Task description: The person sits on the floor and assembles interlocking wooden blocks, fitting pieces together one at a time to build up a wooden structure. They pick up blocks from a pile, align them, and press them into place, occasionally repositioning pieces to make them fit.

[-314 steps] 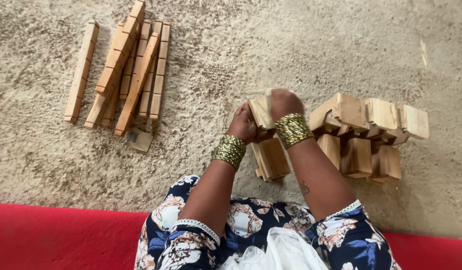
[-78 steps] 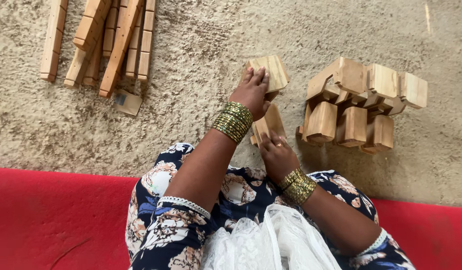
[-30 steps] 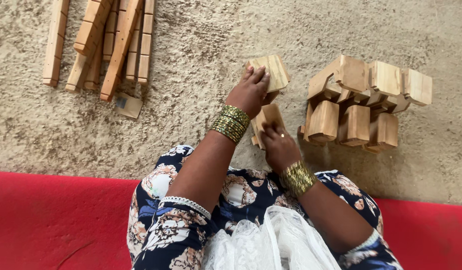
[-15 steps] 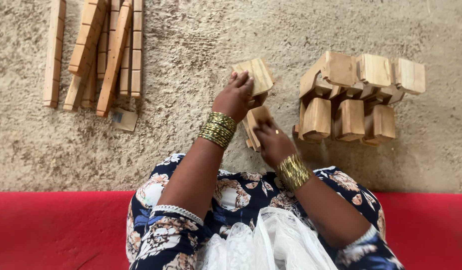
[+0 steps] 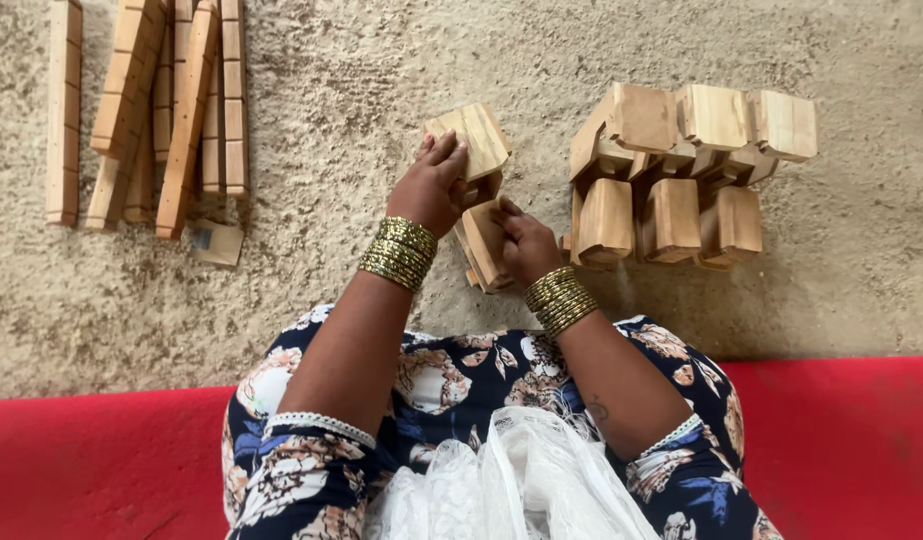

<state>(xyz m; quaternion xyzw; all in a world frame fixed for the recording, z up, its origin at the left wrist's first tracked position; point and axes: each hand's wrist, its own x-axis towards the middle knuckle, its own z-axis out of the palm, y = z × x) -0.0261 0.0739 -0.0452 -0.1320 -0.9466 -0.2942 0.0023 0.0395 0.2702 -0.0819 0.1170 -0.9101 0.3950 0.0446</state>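
Observation:
My left hand (image 5: 431, 185) grips a light wooden block (image 5: 471, 140), the far piece of a small wooden assembly on the beige carpet. Just nearer to me, my right hand (image 5: 526, 240) is closed on a second wooden block (image 5: 484, 245) of the same assembly. The two blocks touch or nearly touch; their joint is hidden by my fingers. Both wrists wear stacks of gold bangles.
To the right stands a cluster of several similar wooden blocks (image 5: 681, 175) in two rows. At the upper left lie several long wooden slats (image 5: 161, 110) with a small flat wooden piece (image 5: 216, 242) beside them. A red mat (image 5: 101, 470) runs along the near edge.
My right hand rose from my lap to the near block and took hold of it. My left hand stayed on the far block. The view shifted slightly.

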